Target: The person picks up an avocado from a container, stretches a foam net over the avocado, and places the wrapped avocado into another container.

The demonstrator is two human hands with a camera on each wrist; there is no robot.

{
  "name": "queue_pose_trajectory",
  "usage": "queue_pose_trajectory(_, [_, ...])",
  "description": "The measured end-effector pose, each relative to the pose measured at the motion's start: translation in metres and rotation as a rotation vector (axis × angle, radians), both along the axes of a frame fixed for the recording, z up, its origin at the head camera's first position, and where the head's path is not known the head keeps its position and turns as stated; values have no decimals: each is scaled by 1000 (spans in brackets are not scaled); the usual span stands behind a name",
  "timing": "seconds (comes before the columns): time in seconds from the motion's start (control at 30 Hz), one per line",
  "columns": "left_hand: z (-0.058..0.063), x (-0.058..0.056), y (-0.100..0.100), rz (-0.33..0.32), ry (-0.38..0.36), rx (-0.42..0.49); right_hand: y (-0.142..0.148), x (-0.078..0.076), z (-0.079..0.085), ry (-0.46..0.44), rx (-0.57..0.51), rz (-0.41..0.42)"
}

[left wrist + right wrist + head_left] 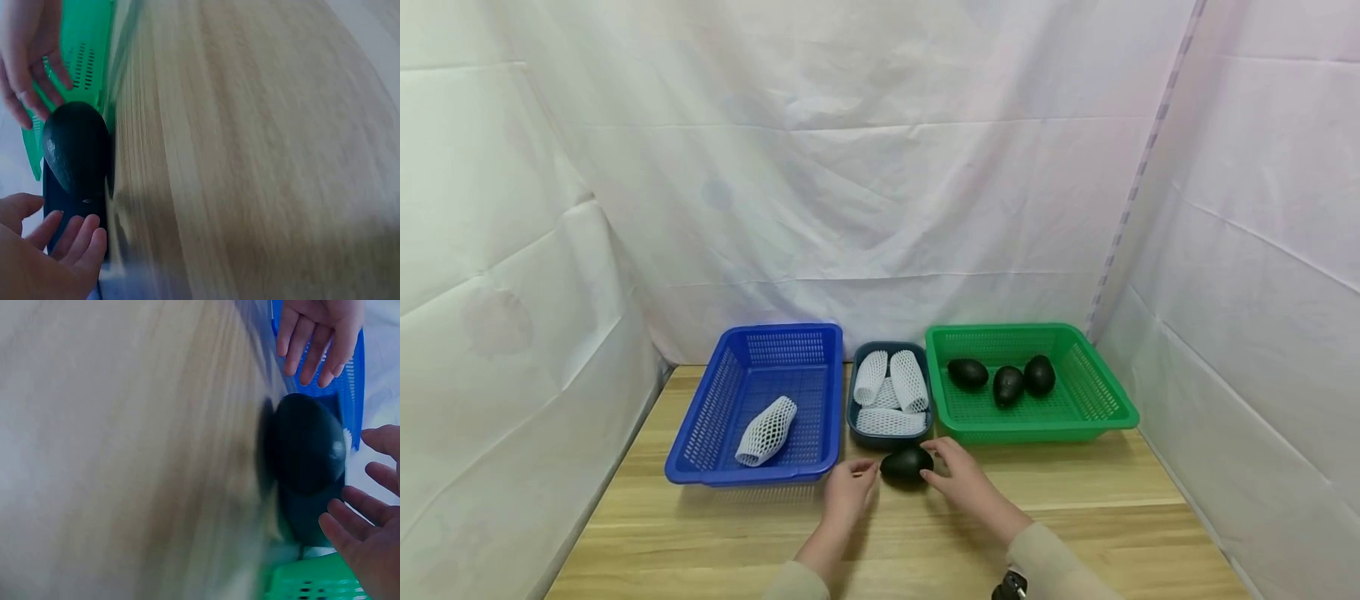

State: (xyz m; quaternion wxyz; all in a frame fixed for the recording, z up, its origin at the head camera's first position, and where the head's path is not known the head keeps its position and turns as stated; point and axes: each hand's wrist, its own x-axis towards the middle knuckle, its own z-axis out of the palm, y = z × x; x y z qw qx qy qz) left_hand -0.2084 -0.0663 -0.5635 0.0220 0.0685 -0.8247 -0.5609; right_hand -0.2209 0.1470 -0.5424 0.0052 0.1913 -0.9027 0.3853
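Observation:
A dark avocado lies on the wooden table in front of the small dark basket, between my two hands. My left hand is at its narrow end, with fingers extended and a gap showing in the left wrist view, where the avocado appears large. On its blunt end is my right hand, thumb and fingers spread around that side. From the right wrist, the right hand has loosely extended fingers close beside the avocado. Neither hand grips it.
At left, a blue basket contains one item in a white foam net. The small dark basket holds several white foam nets. A green basket at right has three avocados. White cloth surrounds the table.

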Motion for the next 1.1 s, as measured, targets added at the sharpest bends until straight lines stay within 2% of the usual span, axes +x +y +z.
queue_pose_trajectory(0.1, [5, 3, 1, -46, 70, -83, -2, -3, 12, 103, 144, 64])
queue_pose_trajectory(0.3, [20, 10, 3, -142, 231, -221, -2, -13, 34, 366, 502, 200])
queue_pose_trajectory(0.43, [34, 13, 1, -204, 349, -303, -2, -24, 43, 479, 639, 261])
queue_pose_trajectory(0.6, [53, 12, -2, -285, 481, -439, -10, -39, 50, 525, 703, 289])
queue_pose_trajectory(0.73, [66, 8, -6, -348, 540, -576, -19, -48, 52, 503, 740, 293])
queue_pose_trajectory(0.9, [74, 0, -11, -399, 577, -685, -27, -55, 48, 449, 840, 303])
queue_pose_trajectory(1.1, [73, -9, -19, -396, 578, -749, -37, -60, 48, 389, 980, 320])
